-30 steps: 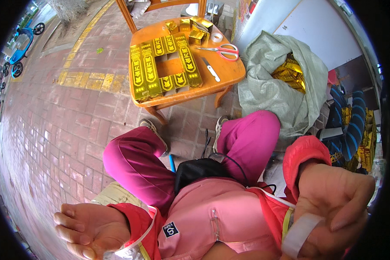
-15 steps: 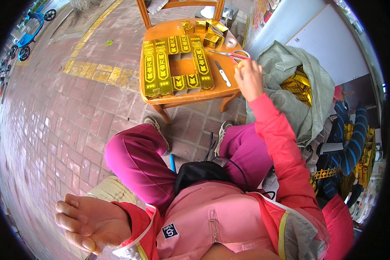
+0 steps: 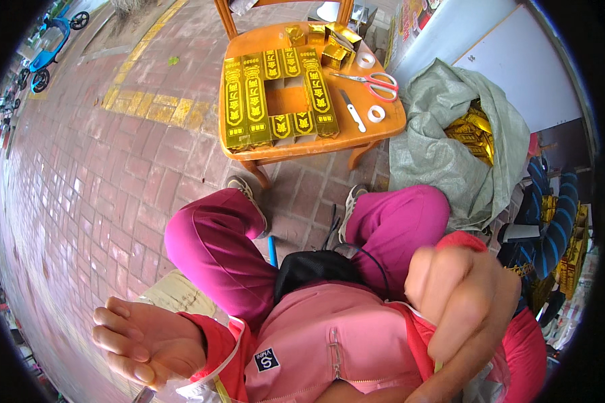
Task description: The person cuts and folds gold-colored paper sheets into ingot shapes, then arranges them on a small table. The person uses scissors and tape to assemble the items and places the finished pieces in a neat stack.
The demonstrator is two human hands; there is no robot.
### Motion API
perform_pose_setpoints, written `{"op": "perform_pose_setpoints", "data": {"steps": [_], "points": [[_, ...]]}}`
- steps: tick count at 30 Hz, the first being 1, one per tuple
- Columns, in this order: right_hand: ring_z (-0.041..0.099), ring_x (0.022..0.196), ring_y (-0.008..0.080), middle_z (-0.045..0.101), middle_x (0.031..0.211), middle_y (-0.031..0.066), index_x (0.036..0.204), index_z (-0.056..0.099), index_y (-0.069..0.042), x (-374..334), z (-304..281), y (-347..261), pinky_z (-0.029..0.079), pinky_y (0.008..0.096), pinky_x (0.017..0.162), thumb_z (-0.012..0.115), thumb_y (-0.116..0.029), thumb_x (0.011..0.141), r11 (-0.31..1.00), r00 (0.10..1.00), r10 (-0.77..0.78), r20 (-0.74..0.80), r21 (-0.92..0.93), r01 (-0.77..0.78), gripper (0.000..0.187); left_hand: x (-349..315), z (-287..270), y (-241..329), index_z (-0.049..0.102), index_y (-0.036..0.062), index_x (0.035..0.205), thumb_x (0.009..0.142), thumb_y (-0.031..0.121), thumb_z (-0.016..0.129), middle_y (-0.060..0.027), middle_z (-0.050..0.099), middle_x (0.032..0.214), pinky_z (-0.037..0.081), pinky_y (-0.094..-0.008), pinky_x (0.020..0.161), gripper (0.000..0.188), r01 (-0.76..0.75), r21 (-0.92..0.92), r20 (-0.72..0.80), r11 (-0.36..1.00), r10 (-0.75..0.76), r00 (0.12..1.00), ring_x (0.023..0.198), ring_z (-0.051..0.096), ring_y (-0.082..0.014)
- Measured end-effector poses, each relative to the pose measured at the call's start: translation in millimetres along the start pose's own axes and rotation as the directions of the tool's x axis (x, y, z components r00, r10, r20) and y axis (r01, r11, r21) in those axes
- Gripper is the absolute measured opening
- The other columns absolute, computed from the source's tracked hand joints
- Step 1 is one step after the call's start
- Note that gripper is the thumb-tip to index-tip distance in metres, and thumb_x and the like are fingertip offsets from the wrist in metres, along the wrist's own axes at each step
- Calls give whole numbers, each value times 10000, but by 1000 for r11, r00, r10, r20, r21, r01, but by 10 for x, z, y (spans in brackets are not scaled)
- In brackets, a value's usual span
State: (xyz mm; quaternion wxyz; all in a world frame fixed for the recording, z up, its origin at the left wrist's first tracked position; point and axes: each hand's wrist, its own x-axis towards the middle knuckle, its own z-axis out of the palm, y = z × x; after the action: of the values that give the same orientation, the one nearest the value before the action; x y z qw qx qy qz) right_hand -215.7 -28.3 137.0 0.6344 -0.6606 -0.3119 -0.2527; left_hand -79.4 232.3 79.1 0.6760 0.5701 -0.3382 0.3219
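Note:
My left hand [image 3: 151, 339] is palm up at the lower left, fingers curled in and the index bent toward the thumb side. Clear plastic and a thin metallic tip show just below it; what the fingers grip is hidden. My right hand [image 3: 464, 305], large and slightly blurred, is over my right thigh with its fingers curled closed. Anything inside it is out of sight. On the wooden chair [image 3: 262, 153] ahead lies a square frame of gold boxes [image 3: 252, 97] with an opening in its middle. Scissors [image 3: 376, 84], a white-handled knife [image 3: 351, 111] and a tape roll [image 3: 376, 114] lie right of it.
Another tape roll [image 3: 366, 60] and an opened gold box [image 3: 340, 47] sit at the chair's back right. A grey-green woven sack [image 3: 430, 134] holding gold packets stands right of the chair. Dark blue-striped coils [image 3: 554, 221] are farther right. A blue bike [image 3: 50, 43] stands far left.
My right hand has drawn back from the chair's right edge toward my body, uncovering the near tape roll. A thin metallic tip now shows under my left hand, which has barely moved.

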Motion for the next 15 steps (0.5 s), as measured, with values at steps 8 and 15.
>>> {"op": "perform_pose_setpoints", "data": {"steps": [8,15], "points": [[425,625,110,512,714,3,660,538,-68,-98,248,334,334,240,556,621,-71,836,941,828,335,-449,200,-272,194,-81,323,-183,555,69,740,771,187,649,-67,458,781,326,-349,748,154,235,107,11,966,-237,971,799,410,-209],[383,675,5,457,740,-74,801,548,-49,-519,-90,1424,319,177,588,654,-46,859,817,383,307,-871,35,-575,121,-172,866,-1044,657,8,807,806,63,716,-41,536,730,387,-274,665,80,402,403,332,822,-541,772,694,446,-139]]}}
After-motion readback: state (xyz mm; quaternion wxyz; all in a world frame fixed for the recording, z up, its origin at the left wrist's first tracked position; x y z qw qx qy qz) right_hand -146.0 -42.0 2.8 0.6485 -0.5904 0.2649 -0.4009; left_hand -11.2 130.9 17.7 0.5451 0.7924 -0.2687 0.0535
